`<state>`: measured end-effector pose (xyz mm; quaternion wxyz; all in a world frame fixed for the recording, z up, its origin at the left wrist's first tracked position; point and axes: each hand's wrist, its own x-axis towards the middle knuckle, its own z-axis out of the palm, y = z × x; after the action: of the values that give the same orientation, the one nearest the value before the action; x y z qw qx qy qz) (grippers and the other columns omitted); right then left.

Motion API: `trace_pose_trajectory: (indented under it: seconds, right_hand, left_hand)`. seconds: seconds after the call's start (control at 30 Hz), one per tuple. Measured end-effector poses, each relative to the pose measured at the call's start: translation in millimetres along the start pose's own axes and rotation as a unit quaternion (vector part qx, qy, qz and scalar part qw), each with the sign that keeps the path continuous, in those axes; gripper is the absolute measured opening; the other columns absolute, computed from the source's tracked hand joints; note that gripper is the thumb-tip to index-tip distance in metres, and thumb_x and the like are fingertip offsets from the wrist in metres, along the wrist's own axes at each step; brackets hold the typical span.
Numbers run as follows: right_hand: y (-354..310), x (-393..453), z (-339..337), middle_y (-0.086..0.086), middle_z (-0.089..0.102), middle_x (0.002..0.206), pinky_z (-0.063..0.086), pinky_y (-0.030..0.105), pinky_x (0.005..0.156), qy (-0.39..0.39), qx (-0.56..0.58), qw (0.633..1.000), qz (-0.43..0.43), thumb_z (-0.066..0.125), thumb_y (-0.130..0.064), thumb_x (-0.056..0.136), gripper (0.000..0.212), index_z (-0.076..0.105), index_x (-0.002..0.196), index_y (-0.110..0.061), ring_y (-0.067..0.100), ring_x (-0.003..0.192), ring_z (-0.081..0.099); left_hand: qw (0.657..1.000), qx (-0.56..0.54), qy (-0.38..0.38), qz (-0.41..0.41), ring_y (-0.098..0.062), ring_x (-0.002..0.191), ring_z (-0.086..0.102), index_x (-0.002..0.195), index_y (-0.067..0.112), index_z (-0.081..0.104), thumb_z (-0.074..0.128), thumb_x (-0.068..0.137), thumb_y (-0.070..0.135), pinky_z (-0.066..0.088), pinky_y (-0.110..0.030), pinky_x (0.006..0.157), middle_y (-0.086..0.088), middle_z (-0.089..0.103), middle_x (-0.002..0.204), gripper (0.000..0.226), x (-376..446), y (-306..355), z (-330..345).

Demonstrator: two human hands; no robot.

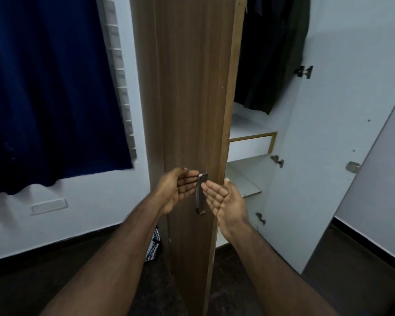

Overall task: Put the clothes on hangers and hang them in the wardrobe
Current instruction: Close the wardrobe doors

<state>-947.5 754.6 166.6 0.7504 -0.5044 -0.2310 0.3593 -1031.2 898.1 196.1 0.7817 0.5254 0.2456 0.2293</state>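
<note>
- Both forearms reach forward; left hand (177, 190) and right hand (226, 199) relaxed, palms up, flanking door handle (200, 193), holding nothing.
- Dark clothes (269, 53) hang inside wardrobe (306, 156), above right hand.

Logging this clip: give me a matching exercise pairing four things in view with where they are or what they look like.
Things:
1. curtain
2. door handle
3. dark clothes
4. wardrobe door

Descriptions:
A. hanging inside the wardrobe, upper right
B. brown wood grain, centre of the view
C. dark blue, on the left
D. metal bar between the left hand and right hand

Pairs: 1-C, 2-D, 3-A, 4-B
</note>
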Motion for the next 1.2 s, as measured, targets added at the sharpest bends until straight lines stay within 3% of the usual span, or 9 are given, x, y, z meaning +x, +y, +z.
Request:
trace_pose_trajectory:
  seconds: [0.1,0.33,0.5,0.63,0.7,0.8,0.87,1.03,1.2]
  right_hand:
    - [-6,9,-16,0.000,0.073,0.121,0.037,0.035,0.114,0.029,-0.003,1.000,-0.005,0.028,-0.050,0.105,0.054,0.069,0.118,-0.018,0.015,0.122,0.062]
    - [-25,46,-60,0.006,0.073,0.120,0.039,0.038,0.114,0.061,0.063,0.996,0.005,0.032,-0.052,0.104,0.058,0.065,0.126,-0.009,0.018,0.119,0.065]
    - [-42,81,-98,0.009,0.072,0.121,0.042,0.038,0.111,0.045,0.086,0.995,0.025,0.032,-0.052,0.104,0.059,0.064,0.128,-0.008,0.022,0.120,0.064]
    - [-52,117,-130,0.008,0.073,0.120,0.045,0.036,0.106,0.029,0.072,0.996,0.033,0.036,-0.052,0.103,0.056,0.065,0.125,-0.010,0.021,0.117,0.066]
    - [-56,134,-144,0.006,0.073,0.119,0.046,0.034,0.103,0.027,0.053,0.998,0.030,0.043,-0.044,0.103,0.045,0.067,0.124,-0.011,0.019,0.115,0.068]
    - [-62,161,-161,0.004,0.076,0.112,0.052,0.029,0.091,0.033,-0.013,0.999,0.001,0.060,-0.015,0.097,0.022,0.071,0.116,-0.014,0.017,0.108,0.070]
    - [-64,179,-170,0.002,0.077,0.106,0.055,0.025,0.083,0.045,-0.052,0.998,-0.012,0.064,-0.003,0.093,0.024,0.074,0.109,-0.018,0.016,0.104,0.072]
    - [-71,224,-182,0.000,0.078,0.099,0.056,0.032,0.092,0.082,-0.100,0.991,-0.033,0.066,-0.002,0.092,0.023,0.076,0.100,-0.022,0.016,0.100,0.073]
    - [-78,263,-190,-0.007,0.078,0.088,0.058,0.022,0.078,0.102,-0.152,0.981,-0.061,0.069,-0.007,0.092,0.022,0.074,0.092,-0.028,0.009,0.090,0.074]
  left_hand:
    - [1.000,-0.006,-0.013,-0.003,-0.017,0.091,0.072,0.106,0.006,0.073,0.043,0.104,0.026,0.054,-0.033,0.094,-0.009,0.076,0.097,0.036,12,-5,16]
    - [0.998,-0.003,-0.062,0.010,-0.017,0.102,0.072,0.113,0.008,0.071,0.044,0.105,0.018,0.055,-0.033,0.095,-0.010,0.076,0.109,0.030,44,-15,54]
    - [0.997,0.028,-0.070,0.024,-0.017,0.104,0.070,0.118,0.008,0.068,0.043,0.102,-0.001,0.055,-0.032,0.096,-0.010,0.074,0.114,0.031,79,-24,86]
    - [0.996,0.049,-0.070,0.031,-0.015,0.104,0.069,0.119,0.009,0.068,0.044,0.101,-0.005,0.054,-0.032,0.097,-0.008,0.074,0.115,0.033,112,-28,111]
    - [0.996,0.061,-0.064,0.034,-0.014,0.105,0.069,0.120,0.010,0.068,0.045,0.101,-0.004,0.053,-0.031,0.097,-0.007,0.074,0.113,0.032,128,-29,122]
    - [0.993,0.096,-0.040,0.056,-0.013,0.099,0.068,0.122,0.007,0.068,0.055,0.099,-0.001,0.053,-0.031,0.097,-0.007,0.072,0.105,0.027,154,-29,142]
    - [0.991,0.113,-0.016,0.071,-0.013,0.094,0.068,0.120,0.005,0.069,0.060,0.097,0.002,0.054,-0.030,0.092,-0.009,0.072,0.101,0.024,171,-29,154]
    - [0.987,0.125,0.043,0.089,-0.016,0.089,0.071,0.101,0.013,0.074,0.067,0.094,0.009,0.059,-0.030,0.086,-0.007,0.076,0.094,0.011,216,-29,177]
    - [0.981,0.140,0.080,0.103,-0.015,0.079,0.071,0.090,0.015,0.074,0.074,0.089,0.011,0.061,-0.031,0.078,-0.005,0.075,0.086,0.004,260,-27,189]
